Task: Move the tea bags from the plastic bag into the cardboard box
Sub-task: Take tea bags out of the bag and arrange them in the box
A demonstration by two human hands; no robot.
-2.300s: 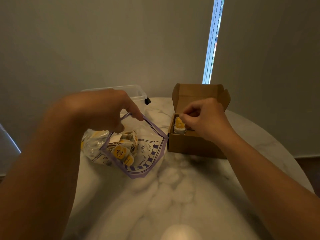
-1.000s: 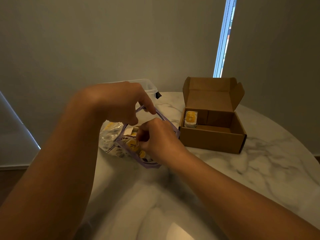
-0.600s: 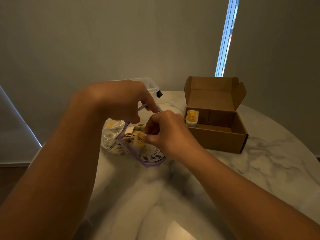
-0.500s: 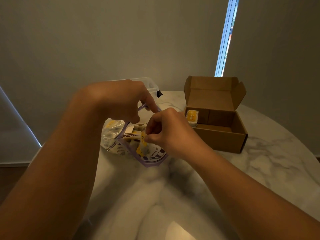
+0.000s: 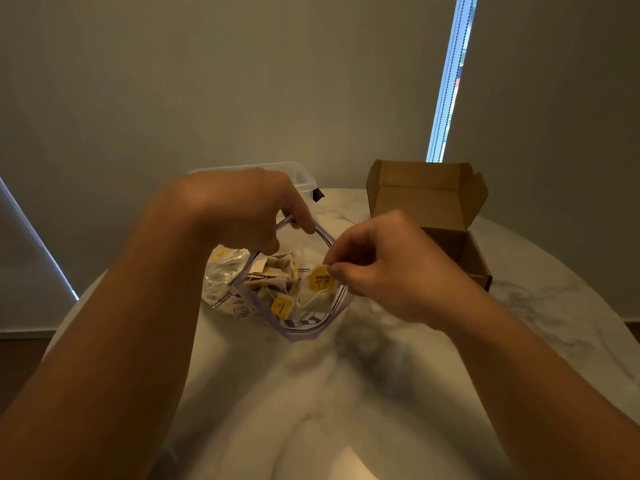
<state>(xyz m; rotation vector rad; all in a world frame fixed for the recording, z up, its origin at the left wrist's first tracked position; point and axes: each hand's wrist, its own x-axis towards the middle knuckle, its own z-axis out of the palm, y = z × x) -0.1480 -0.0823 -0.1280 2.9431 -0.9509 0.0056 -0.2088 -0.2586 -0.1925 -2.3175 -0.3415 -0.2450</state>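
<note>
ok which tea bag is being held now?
The tea bag at the mouth of the plastic bag, pinched by the right hand; the others lie loose inside.

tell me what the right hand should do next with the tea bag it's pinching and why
Probably lift the tea bag clear of the plastic bag and carry it right to the cardboard box. The right hand pinches it near its yellow tag, the left hand holds the bag's rim open, and the box stands open just beyond.

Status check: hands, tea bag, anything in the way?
Left hand holds plastic bag open. Right hand pinches tea bag at its mouth. Cardboard box open, nothing blocking.
</note>
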